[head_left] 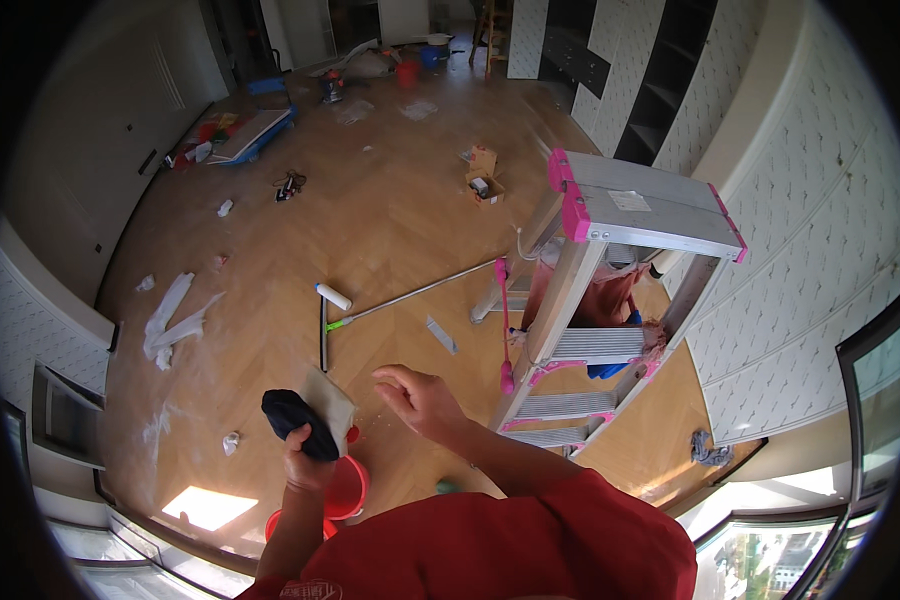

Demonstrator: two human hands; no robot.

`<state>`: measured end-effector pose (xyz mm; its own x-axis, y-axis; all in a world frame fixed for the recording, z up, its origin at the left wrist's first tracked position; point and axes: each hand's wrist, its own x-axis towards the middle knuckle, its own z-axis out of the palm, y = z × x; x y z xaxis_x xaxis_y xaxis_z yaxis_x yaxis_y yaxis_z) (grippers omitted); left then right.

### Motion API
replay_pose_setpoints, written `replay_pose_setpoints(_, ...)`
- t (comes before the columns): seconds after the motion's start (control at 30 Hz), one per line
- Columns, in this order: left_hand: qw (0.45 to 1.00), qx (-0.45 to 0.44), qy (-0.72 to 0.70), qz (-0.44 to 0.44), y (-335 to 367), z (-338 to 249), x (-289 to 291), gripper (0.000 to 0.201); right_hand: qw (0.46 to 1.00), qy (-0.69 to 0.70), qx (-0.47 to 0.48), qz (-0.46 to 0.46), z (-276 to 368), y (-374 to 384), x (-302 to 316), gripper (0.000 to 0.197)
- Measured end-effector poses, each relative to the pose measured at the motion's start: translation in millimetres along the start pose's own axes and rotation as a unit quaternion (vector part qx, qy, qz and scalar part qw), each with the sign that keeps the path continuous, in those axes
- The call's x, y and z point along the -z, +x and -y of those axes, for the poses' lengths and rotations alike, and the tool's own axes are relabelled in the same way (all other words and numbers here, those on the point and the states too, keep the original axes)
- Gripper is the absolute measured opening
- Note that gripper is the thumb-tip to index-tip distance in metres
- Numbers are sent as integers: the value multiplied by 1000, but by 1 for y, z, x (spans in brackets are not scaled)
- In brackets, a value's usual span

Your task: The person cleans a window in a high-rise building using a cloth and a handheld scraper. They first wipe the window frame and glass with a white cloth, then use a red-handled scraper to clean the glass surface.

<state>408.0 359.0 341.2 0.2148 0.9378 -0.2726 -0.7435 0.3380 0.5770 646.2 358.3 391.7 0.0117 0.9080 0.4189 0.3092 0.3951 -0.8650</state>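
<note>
I have a dark cloth (292,418) in my left hand (305,462), with my thumb pressed over its near edge; the cloth bulges up and to the left beyond my thumb. My other left fingers are hidden beneath it, so I cannot tell how they are placed. A pale beige cloth (328,402) shows along the dark cloth's right side, above my fingertips; I cannot tell whether my fingers touch it. My right hand (417,402) is just to the right of the beige cloth, apart from it, with nothing in its grasp: my fingers are loosely bent and point left toward it. Below my left hand, a red bucket (346,488) sits on the wooden floor (400,340). Ahead lies a squeegee (323,340) with a long pole, and to my right a stepladder (660,205) stands well apart from both cloths.
</note>
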Motion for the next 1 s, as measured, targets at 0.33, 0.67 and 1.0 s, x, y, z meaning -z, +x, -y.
replay_pose_setpoints(0.33,978,-130,10,-165,-7,-57,89,41,795,289,-75,-528,-11,21,288,60)
replay_pose_setpoints(0.67,947,-175,2,-269,-60,-104,208,43,750,295,22,-592,-37,83,316,54)
replay_pose_setpoints(1.0,919,-194,-77,-336,61,-120,239,44,723,184,92,-659,-44,79,341,57)
